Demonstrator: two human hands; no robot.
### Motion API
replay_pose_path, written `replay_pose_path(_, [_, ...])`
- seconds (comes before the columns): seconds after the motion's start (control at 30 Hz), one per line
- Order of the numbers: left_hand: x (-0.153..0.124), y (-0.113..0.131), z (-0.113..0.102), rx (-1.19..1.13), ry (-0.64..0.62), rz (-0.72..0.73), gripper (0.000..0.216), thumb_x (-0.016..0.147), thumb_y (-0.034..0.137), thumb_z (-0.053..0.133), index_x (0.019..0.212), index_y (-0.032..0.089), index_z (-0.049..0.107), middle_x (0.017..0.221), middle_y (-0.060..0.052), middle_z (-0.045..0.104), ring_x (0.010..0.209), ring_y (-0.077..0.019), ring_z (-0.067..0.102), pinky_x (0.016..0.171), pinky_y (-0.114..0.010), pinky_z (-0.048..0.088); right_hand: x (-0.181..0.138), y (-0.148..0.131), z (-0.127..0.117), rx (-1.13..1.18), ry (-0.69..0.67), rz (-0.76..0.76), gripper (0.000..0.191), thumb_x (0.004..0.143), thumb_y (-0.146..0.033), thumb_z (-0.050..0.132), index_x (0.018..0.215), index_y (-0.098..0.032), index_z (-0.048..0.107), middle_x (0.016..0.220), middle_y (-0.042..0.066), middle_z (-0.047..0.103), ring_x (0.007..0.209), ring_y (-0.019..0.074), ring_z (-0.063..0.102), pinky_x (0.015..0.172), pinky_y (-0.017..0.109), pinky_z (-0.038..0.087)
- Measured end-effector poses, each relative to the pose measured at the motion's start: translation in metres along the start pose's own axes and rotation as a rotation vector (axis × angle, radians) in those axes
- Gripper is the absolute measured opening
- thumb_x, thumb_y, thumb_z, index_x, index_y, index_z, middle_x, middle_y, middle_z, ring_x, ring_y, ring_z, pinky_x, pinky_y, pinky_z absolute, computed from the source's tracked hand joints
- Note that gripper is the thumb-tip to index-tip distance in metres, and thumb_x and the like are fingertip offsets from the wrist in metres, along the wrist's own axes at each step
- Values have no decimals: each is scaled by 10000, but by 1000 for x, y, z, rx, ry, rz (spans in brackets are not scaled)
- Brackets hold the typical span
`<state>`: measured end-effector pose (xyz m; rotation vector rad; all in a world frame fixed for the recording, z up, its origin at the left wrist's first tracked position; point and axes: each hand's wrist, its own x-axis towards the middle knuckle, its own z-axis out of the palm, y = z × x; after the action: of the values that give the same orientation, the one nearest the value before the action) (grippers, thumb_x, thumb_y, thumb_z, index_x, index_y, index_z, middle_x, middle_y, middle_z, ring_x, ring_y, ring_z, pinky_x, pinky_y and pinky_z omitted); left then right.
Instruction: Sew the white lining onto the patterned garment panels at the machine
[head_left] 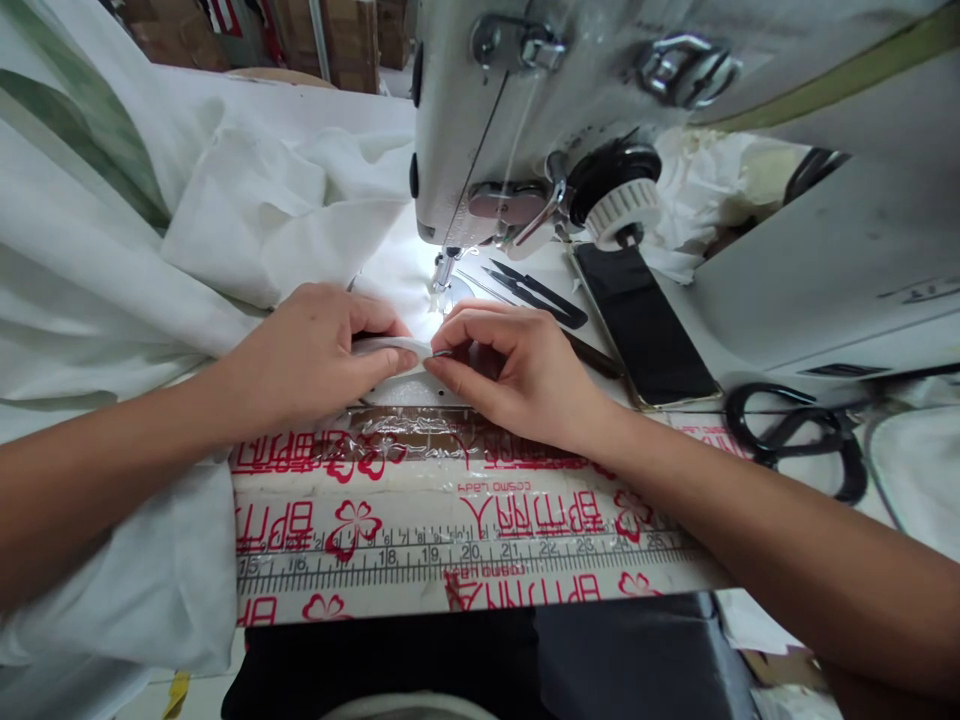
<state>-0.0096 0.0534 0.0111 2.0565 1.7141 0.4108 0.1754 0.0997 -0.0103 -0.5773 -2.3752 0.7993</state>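
White fabric [300, 235] lies heaped on the left and runs up to the sewing machine [480, 130]. My left hand [311, 350] pinches the folded edge of this fabric between thumb and fingers, just in front of the presser foot [444, 272]. Close beside it, my right hand [517, 365] is closed, thumb and forefinger together at the end of the same edge. A small dark sliver shows at those fingertips, too small to name. The lamp glare partly washes out the cloth near the needle.
Black thread snips [540, 295] and a dark phone [645, 325] lie right of the needle. Black-handled scissors [799, 440] rest farther right. Along the front edge runs a ruler strip [450, 555] under red-printed tape. More white cloth [697, 190] sits behind the machine.
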Motion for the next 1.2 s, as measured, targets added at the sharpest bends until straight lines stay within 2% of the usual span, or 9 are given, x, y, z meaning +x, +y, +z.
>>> replay_pose_path(0.13, [1, -1, 2, 13, -1, 23, 217, 806, 317, 522, 738, 172, 668, 631, 23, 591, 616, -122, 514, 590, -248, 328, 0, 0, 0, 10, -10, 12, 72, 793, -101, 579, 741, -73, 619, 666, -16, 511, 585, 55, 427, 591, 201, 355])
replay_pose_path(0.2, [0, -3, 6, 22, 60, 116, 174, 804, 297, 552, 753, 166, 655, 701, 11, 615, 681, -137, 540, 642, -257, 372, 0, 1, 0, 2, -6, 11, 76, 798, -104, 574, 739, -79, 616, 663, -15, 513, 590, 60, 432, 594, 206, 358])
replay_pose_path(0.4, [-16, -8, 19, 303, 319, 826, 192, 908, 79, 410, 889, 62, 600, 940, -126, 616, 997, -230, 524, 875, -373, 457, -7, 3, -9, -301, -155, -278, 164, 874, -128, 470, 830, -99, 625, 780, 47, 560, 728, 125, 488, 645, 259, 390])
replay_pose_path(0.5, [-21, -9, 18, 407, 358, 915, 238, 923, 42, 350, 977, 18, 581, 950, -143, 624, 992, -231, 549, 871, -361, 484, -12, -1, -14, -554, -261, -347, 217, 913, -147, 419, 803, -120, 604, 755, 39, 550, 694, 135, 465, 572, 282, 349])
replay_pose_path(0.8, [-29, -3, 23, 396, 379, 825, 308, 934, 54, 282, 1050, 32, 567, 989, -133, 628, 1013, -223, 554, 890, -350, 499, -22, -10, -23, -597, -360, -242, 196, 889, -158, 417, 993, -115, 577, 747, 22, 578, 627, 137, 484, 509, 306, 295])
replay_pose_path(0.9, [-28, 2, 17, 326, 293, 777, 313, 909, 44, 296, 1023, 51, 587, 984, -133, 624, 973, -227, 560, 827, -357, 511, -22, -12, -26, -617, -362, -212, 200, 894, -163, 419, 1016, -125, 573, 742, 12, 582, 597, 132, 480, 498, 304, 280])
replay_pose_path(1.03, [-7, 11, -1, 110, 60, 433, 291, 902, 142, 329, 946, 133, 617, 925, -75, 615, 895, -194, 569, 805, -350, 483, -23, -12, -24, -625, -379, -230, 195, 892, -167, 443, 1038, -112, 561, 732, 17, 582, 602, 133, 483, 486, 306, 262])
replay_pose_path(1.1, [7, 18, -6, 149, -27, 262, 257, 882, 164, 358, 851, 145, 613, 832, -61, 605, 813, -199, 570, 764, -365, 456, -24, -11, -23, -638, -369, -252, 217, 887, -161, 451, 1069, -97, 549, 720, 16, 579, 588, 136, 474, 477, 311, 248])
replay_pose_path(1.2, [22, 28, -5, 255, -116, 138, 130, 812, 174, 456, 766, 153, 575, 728, -43, 578, 697, -204, 549, 661, -340, 404, -26, -10, -23, -654, -355, -279, 237, 885, -151, 451, 1094, -76, 534, 734, 23, 589, 586, 135, 469, 473, 315, 232])
